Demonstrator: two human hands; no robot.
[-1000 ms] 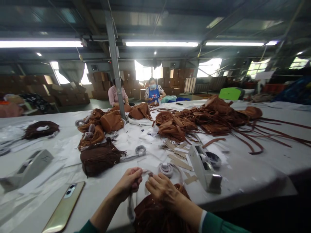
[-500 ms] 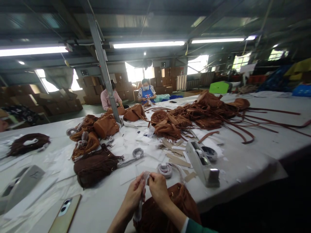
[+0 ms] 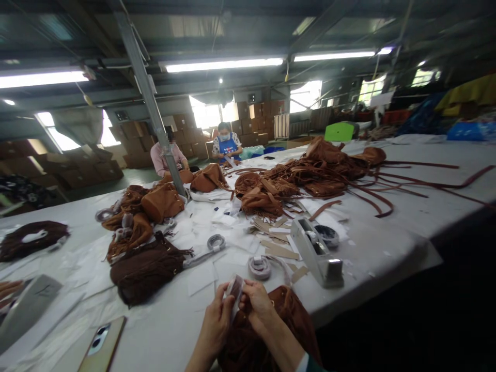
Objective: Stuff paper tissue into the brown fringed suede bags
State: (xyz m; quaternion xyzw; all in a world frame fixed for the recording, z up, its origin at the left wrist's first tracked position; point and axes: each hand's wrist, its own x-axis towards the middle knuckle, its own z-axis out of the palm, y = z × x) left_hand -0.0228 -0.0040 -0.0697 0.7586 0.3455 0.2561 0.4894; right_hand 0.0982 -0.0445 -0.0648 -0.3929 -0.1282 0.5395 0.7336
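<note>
Strap in pinch grip of left hand and right hand (table edge rightward, white tabletop leftward).

Lettering on blue apron, mark on dispenser, illegible

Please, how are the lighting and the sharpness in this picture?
Head view: bright rectangular windows wash out to white; head view: below the white-covered table, lower right, shadow goes black; head view: stacked brown cardboard boxes behind look soft.
</note>
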